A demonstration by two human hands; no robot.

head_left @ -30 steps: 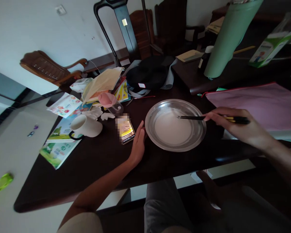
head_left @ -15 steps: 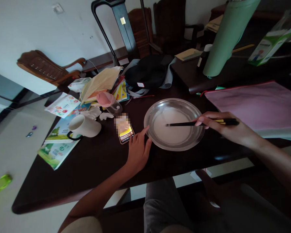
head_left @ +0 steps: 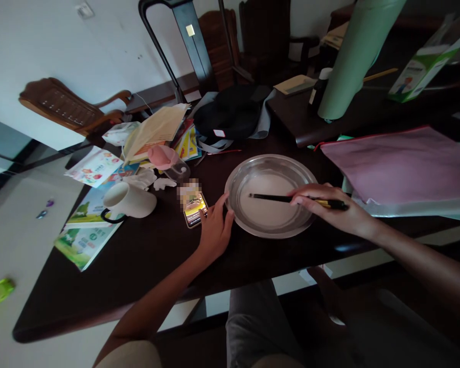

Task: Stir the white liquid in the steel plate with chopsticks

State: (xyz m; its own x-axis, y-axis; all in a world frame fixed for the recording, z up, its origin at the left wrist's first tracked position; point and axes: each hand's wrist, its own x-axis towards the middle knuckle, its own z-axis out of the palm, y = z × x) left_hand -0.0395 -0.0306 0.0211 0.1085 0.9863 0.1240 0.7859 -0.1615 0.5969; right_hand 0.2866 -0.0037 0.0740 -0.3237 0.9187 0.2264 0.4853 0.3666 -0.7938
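Observation:
A steel basin (head_left: pixel 270 231) holding a whitish, cloudy liquid (head_left: pixel 268 212) sits on the dark table. My right hand (head_left: pixel 327 204) is closed around black chopsticks (head_left: pixel 270 198) with gold bands, held nearly level across the basin. Their tips are over the liquid, left of its middle; whether they dip in I cannot tell. My left hand (head_left: pixel 215 230) is spread, its fingertips at the basin's left rim. Beside that hand lies a lit phone (head_left: pixel 195 210), its top part blurred out, with one finger at its edge.
A white mug (head_left: pixel 132 201) lies tilted beside booklets (head_left: pixel 86 240) at left. Behind are a pink-topped bottle (head_left: pixel 164 157), papers (head_left: pixel 157 128) and a black bag (head_left: pixel 230 115). A pink zip pouch (head_left: pixel 383 163) lies at right, with a green cylinder (head_left: pixel 360 61) standing beyond.
My right hand has moved left with the chopsticks, so their tips sit further left over the basin. My left hand stays at the rim. The whole view has shifted slightly.

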